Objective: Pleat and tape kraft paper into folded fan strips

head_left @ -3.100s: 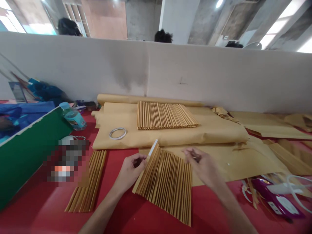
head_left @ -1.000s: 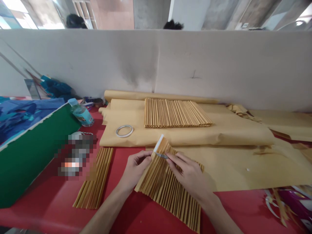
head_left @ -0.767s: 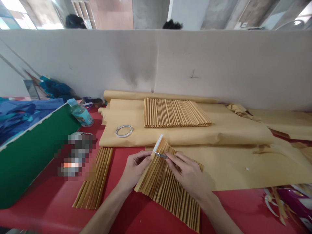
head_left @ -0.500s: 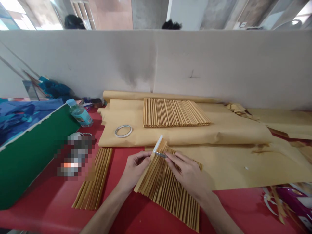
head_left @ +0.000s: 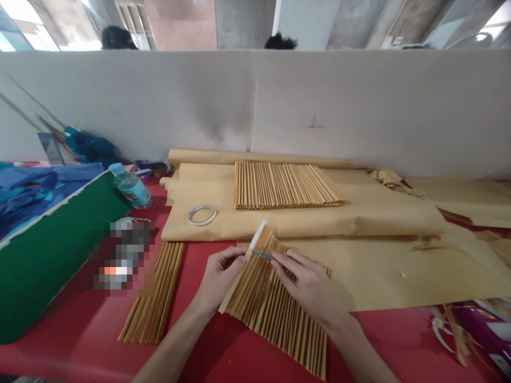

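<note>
A pleated sheet of brown paper (head_left: 275,314) lies on the red table (head_left: 91,340) in front of me. Its left edge carries a white tape strip (head_left: 257,234). My left hand (head_left: 219,276) pinches that left edge, fingers closed on the paper. My right hand (head_left: 309,284) rests on the pleats and pinches a small silvery blade-like tool (head_left: 261,255) whose tip meets the taped edge. A narrow folded pleat bundle (head_left: 154,292) lies to the left of my left hand.
A second pleated sheet (head_left: 283,185) sits on rolled brown paper (head_left: 371,213) by the grey partition. A tape ring (head_left: 202,214), a water bottle (head_left: 131,186), a green board (head_left: 48,250) and purple packaging (head_left: 479,324) surround the work. Other people's heads show over the partition.
About three seconds ago my right hand was apart from the taped edge; it has moved left onto it with the tool. Over the last second both hands barely move.
</note>
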Tool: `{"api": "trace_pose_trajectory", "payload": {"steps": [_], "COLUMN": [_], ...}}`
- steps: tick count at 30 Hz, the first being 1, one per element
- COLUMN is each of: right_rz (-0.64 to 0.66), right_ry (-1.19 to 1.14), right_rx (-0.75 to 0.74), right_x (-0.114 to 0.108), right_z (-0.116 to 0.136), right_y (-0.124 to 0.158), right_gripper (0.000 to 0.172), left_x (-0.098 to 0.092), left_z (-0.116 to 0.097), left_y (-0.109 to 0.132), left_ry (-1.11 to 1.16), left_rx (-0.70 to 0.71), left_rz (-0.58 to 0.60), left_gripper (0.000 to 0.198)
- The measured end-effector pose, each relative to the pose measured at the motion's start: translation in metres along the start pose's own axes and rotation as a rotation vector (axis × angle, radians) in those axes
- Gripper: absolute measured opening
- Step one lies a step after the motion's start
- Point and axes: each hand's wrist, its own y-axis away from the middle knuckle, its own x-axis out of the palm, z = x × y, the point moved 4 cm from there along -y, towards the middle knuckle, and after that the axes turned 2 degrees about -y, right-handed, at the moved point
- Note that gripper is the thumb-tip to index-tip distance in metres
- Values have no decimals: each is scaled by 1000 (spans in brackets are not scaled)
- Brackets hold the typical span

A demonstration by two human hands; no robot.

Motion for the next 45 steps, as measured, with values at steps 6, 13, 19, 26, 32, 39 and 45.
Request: {"api": "trace_pose_trajectory", "payload": {"steps": [6,13,19,26,32,39,45], "right_rz": [-5,8,7,-16,-47,-57,-67], "right_ry": [6,-14,-57,-62,-12,34,61], "right_rx": [-10,11,45,71,58,38,21], "right_x": [-1,2,4,7,8,9,10], "right_z": [2,1,2,6,8,8,7], "right_y": [-1,1,2,2,2,2,3], "right_gripper": [33,34,35,34,34,34,34], "left_x": [0,-2,0,-1,-1,-1,-1], "left_z": [0,1,-3,0,3,3,3], "left_y": [1,0,-1,0,0,0,1], "left_ry": [14,3,2,-12,27,37,22], "left_rx": [6,19,29,39,8,2,5], "left_rz": [6,14,25,20,18,13,6], "left_gripper": [33,32,33,33,34,35,35]}}
